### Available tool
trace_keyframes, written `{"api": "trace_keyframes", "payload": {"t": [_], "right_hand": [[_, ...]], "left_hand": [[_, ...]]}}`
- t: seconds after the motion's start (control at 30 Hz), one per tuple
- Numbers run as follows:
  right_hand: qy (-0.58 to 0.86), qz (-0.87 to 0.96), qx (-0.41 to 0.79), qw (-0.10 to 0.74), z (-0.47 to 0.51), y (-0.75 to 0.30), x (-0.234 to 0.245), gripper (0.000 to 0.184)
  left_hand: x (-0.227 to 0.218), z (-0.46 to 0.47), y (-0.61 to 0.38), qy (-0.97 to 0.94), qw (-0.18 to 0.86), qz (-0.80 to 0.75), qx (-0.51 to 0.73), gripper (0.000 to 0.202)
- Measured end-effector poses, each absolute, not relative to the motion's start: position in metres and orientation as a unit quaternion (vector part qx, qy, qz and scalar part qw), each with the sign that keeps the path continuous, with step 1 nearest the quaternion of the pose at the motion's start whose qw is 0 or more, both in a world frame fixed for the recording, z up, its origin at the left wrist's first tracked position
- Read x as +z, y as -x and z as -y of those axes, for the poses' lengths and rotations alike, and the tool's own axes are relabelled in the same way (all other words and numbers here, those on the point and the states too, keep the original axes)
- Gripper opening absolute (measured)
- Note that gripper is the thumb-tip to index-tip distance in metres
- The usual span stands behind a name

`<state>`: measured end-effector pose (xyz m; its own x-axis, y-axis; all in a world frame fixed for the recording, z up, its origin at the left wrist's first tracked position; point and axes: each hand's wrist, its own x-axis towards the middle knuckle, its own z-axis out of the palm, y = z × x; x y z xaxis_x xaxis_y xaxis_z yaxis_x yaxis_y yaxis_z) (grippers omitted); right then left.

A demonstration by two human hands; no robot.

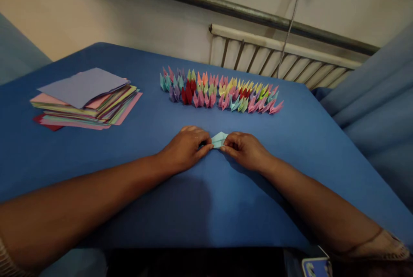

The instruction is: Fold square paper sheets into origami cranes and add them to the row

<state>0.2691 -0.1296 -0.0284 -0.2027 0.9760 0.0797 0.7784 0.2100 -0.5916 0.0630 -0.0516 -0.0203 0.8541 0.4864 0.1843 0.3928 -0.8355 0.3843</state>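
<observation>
A small piece of folded light-blue origami paper (219, 140) lies between my hands over the middle of the blue-covered table. My left hand (189, 149) pinches its left end between thumb and fingers. At the right end, my right hand (245, 150) grips the paper the same way, thumb toward me. Creases run across the visible part of the paper, while both its ends are covered by my fingers.
Rows of colourful folded paper cranes (203, 90) stand beyond my hands. To the left is a stack of coloured paper sheets (87, 100). The blue tablecloth (155, 199) covers the table; a radiator (274, 49) and a blue curtain (377, 92) are behind and to the right.
</observation>
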Motion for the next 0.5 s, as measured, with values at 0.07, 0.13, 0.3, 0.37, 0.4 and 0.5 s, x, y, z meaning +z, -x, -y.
{"api": "trace_keyframes", "payload": {"t": [0.07, 0.13, 0.3, 0.37, 0.4, 0.5], "right_hand": [[0.601, 0.733, 0.215, 0.236, 0.1277, -0.2691, -0.0302, 0.015], [0.614, 0.722, 0.21, 0.24, 0.1264, -0.2688, -0.0312, 0.015], [0.627, 0.72, 0.188, 0.233, 0.1257, -0.2666, -0.0311, 0.015], [0.628, 0.72, 0.181, 0.234, 0.1256, -0.266, -0.0312, 0.016], [0.63, 0.719, 0.177, 0.234, 0.1254, -0.2659, -0.0315, 0.016], [0.636, 0.718, 0.164, 0.23, 0.1242, -0.2659, -0.0334, 0.016]], "left_hand": [[-0.0204, 0.05, -0.0643, -0.942, 0.163, -0.252, 0.15, 0.013], [-0.0202, 0.0497, -0.0648, -0.936, 0.163, -0.266, 0.161, 0.011], [-0.022, 0.0491, -0.0648, -0.936, 0.172, -0.257, 0.168, 0.023], [-0.0244, 0.0478, -0.065, -0.945, 0.157, -0.241, 0.158, 0.024], [-0.0257, 0.0472, -0.0653, -0.948, 0.148, -0.236, 0.152, 0.023], [-0.0285, 0.0461, -0.0665, -0.953, 0.124, -0.236, 0.143, 0.021]]}}
